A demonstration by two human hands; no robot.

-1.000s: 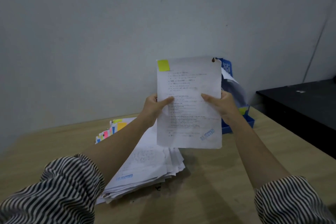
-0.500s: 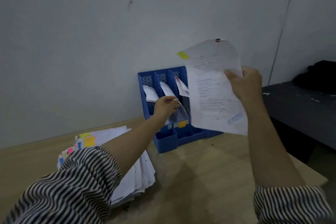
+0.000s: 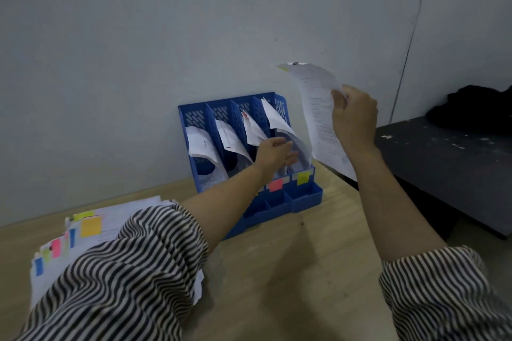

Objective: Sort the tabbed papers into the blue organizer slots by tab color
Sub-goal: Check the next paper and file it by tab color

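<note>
A blue organizer (image 3: 304, 196) with several upright slots stands against the wall, each slot holding curled white sheets. Pink (image 3: 276, 184) and yellow-green (image 3: 303, 178) labels mark its two right-hand slots. My right hand (image 3: 353, 116) grips a white paper with a yellow tab (image 3: 318, 119) in the air, just right of the organizer. My left hand (image 3: 275, 153) reaches into the rightmost slot, its fingers extended against the bent papers (image 3: 279, 122) there. A stack of tabbed papers (image 3: 91, 227) lies on the table at the left, partly under my left sleeve.
The wooden table (image 3: 291, 271) runs to a grey wall. A lower black surface (image 3: 448, 169) stands to the right with a dark bundle (image 3: 476, 108) on it.
My left hand has moved right from the middle slots to the rightmost slot. My right hand has turned the yellow-tabbed paper more edge-on. The view has shifted right and down.
</note>
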